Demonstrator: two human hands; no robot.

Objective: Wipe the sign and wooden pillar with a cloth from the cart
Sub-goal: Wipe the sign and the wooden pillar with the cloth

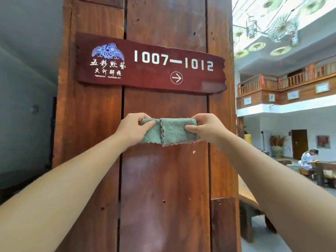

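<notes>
Both our bare forearms reach up from the bottom corners of the view and meet in front of the tall reddish-brown wooden plank pillar (163,179). Our left hand (133,129) pinches the left end of the folded sage-green terry cloth (170,131), thumb on the near face and fingers curled over its top edge. Our right hand (207,129) is clamped on the right end in the same manner. The cloth is stretched level between the two hands, its scalloped fold edge running down the middle, and it lies before the pillar's central plank; we cannot tell whether it touches the wood. Above it, well clear of the cloth, the dark red irregular wooden sign (156,73) is fixed across the pillar, bearing a blue fish emblem, white characters, "1007—1012" and a circled arrow pointing right. Past the pillar's right edge we see a hall with a wooden-railed balcony (283,82), a brown door (299,143), and a seated person (308,160) at a long wooden table (327,167).
</notes>
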